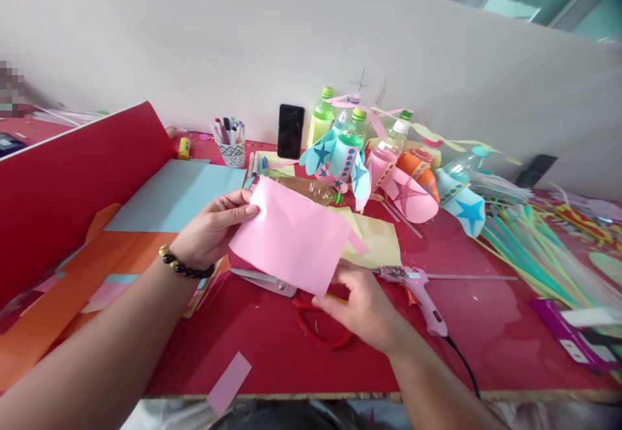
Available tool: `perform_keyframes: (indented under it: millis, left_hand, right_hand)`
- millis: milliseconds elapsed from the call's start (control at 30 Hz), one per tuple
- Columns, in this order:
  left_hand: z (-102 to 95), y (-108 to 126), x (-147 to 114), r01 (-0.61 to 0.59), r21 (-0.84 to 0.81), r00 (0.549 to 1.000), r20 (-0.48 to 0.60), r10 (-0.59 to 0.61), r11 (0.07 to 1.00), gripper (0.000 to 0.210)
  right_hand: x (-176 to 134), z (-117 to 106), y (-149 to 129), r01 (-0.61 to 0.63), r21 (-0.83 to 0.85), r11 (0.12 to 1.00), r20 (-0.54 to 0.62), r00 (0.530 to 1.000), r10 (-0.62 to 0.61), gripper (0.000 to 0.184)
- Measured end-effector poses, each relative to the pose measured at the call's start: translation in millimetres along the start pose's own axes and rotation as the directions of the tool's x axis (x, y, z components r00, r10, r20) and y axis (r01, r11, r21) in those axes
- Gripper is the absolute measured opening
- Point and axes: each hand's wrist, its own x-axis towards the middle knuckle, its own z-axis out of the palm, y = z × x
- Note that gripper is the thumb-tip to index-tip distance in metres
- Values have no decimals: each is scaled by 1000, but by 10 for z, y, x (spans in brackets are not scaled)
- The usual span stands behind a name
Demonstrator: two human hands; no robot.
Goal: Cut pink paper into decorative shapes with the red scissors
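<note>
A sheet of pink paper [294, 236] is held up in front of me above the red table. My left hand [218, 219] pinches its upper left corner between thumb and fingers; a beaded bracelet circles that wrist. At the lower right corner my right hand [357, 300] grips the same sheet, thumb on its near face. Scissors with red handles [323, 339] lie under the paper, their blades [262, 281] pointing left. Just right of my right hand rests a pink glue gun [425, 300] with its cord running toward the table's front edge.
Decorated bottle rockets [352, 151] stand along the wall beside a black phone [290, 131] and a cup of pens [232, 148]. Blue card [170, 197] and orange paper [121, 261] lie left. Coloured strips [534, 255] and a purple power strip [566, 333] are right. A pink scrap [229, 381] overhangs the front edge.
</note>
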Motion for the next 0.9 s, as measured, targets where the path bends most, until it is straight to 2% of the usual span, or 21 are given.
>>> perform_keyframes:
  millis: [67,133,200,267,367,433,500,633,800,900]
  left_hand:
    - [49,-50,10,31,-1,999,-8,-31,1000,14]
    - [99,-93,16,58,-1,998,-6,-58,998,14]
    - [149,-132,17,76,-3,997,-10,-76,997,15]
    - [192,-168,18,81,-5,996,-25,-81,997,16]
    - [232,-217,22,85,8,995,-56,-84,996,17]
    - [243,-243,24,102,51,994,-44,-100,993,17]
    - [245,-259,22,111,116,994,-6,-111,987,16]
    - [239,-265,15,98,244,989,83,-121,965,13]
    - [222,-254,16,85,341,984,116,-132,936,17]
    - [220,-255,18,58,357,987,122,-108,932,19]
  right_hand:
    - [2,-61,27,-46,278,959,-11,999,51,33]
    - [4,-121,48,-79,515,854,29,997,74,41]
    - [8,-172,46,-96,640,762,63,995,72,51]
    - [14,-207,30,-104,697,710,79,995,68,59]
    - [31,-222,32,-51,717,695,-5,997,77,60]
    - [45,-211,68,3,658,753,-150,980,127,47]
    - [58,-195,113,1,565,825,-262,948,179,33]
    - [71,-175,169,-44,492,870,-278,939,205,28]
    - [65,-183,211,-22,524,852,-302,930,209,31]
    - [70,-194,244,-13,549,836,-335,913,234,23]
